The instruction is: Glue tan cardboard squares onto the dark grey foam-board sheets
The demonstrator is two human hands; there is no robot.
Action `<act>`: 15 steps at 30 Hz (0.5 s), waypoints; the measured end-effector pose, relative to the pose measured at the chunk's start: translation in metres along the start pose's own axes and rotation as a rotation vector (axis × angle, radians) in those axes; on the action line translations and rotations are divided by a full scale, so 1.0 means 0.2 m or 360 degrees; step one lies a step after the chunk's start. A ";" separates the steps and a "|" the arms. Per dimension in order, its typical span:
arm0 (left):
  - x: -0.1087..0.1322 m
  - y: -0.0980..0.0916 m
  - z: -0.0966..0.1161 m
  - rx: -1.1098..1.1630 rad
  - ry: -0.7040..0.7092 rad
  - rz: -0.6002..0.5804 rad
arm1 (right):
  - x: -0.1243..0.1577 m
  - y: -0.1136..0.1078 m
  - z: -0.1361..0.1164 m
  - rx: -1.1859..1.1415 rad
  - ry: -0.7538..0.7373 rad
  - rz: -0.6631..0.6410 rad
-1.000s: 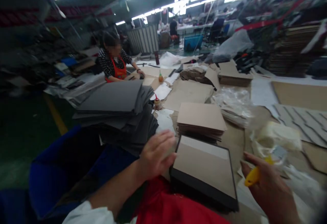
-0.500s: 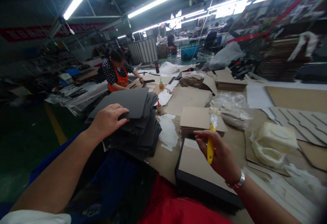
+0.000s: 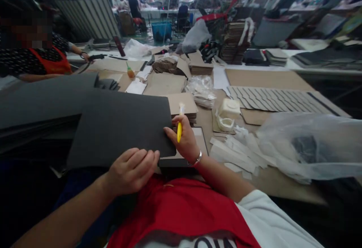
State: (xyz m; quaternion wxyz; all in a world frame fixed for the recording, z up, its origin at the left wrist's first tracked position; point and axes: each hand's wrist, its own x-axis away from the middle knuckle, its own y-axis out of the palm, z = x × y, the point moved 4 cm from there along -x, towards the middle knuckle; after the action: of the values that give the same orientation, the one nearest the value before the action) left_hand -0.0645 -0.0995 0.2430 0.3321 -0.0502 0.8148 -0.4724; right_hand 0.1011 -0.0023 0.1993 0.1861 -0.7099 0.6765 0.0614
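Note:
A dark grey sheet [image 3: 121,123] with rounded corners is held up in front of me. My left hand [image 3: 134,170] is closed on its near edge, the fingers curled along it. My right hand [image 3: 185,137] grips a yellow-handled brush [image 3: 179,132], bristles pointing away, while its thumb touches the sheet's right edge. Beneath the right hand lies a stack of beige-topped boards [image 3: 200,138] with dark sides, partly covered by the sheet. To the left stands a pile of dark grey sheets [image 3: 42,93].
A co-worker [image 3: 36,55] in an orange apron is at the left. Beyond my hands are a stack of beige boards [image 3: 183,103], a glue bottle [image 3: 130,71] and a crumpled clear bag [image 3: 202,88]. Rightward sit a whitish tub [image 3: 229,107], paper strips [image 3: 234,152] and a large plastic bag [image 3: 311,142].
My left hand has taken a dark grey sheet from the pile and brought it right. My right hand, still with the brush, now meets its edge. The view has turned right.

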 end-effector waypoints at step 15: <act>0.11 0.91 0.31 0.0586 -0.0194 -0.0572 | 0.36 -0.58 0.72 0.1097 0.0287 -0.0073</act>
State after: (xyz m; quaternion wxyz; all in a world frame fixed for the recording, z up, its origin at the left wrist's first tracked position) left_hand -0.0018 -0.0546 0.0658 0.2950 -0.1612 0.6717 -0.6601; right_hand 0.2446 -0.0169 0.0626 0.3556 -0.6230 0.6550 -0.2375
